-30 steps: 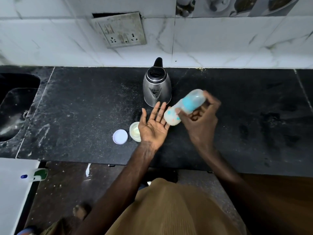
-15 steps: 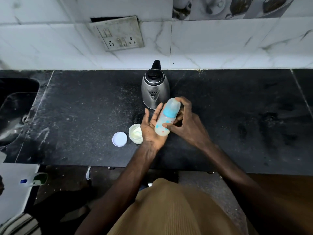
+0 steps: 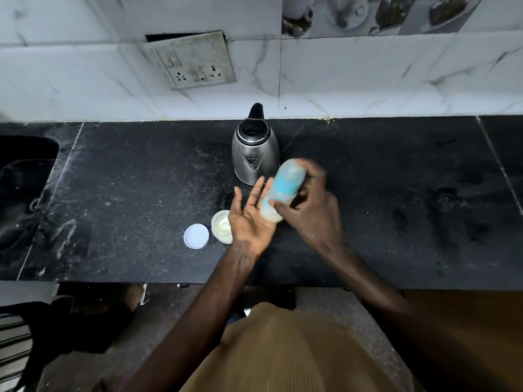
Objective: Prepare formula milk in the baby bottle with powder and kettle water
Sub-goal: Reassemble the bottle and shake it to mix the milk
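Note:
My right hand (image 3: 314, 213) grips a pale baby bottle (image 3: 283, 188) with a blue print, tilted and blurred by motion. Its lower end lies against the fingers of my left hand (image 3: 250, 219), which is held flat, palm up, above the black counter (image 3: 141, 193). A steel kettle (image 3: 254, 154) with its lid off stands just behind the hands. Left of my left wrist sits a small open tub of pale powder (image 3: 221, 226), partly hidden by the hand, with its white lid (image 3: 196, 235) lying beside it.
A dark sink (image 3: 22, 190) is set into the counter at far left. A switch and socket plate (image 3: 195, 59) hangs on the white tiled wall behind the kettle. The counter's front edge runs just under my forearms.
The bottle swung from out at the right onto my left palm, then lifted a little and tilted right. My left hand has stayed flat in the same spot.

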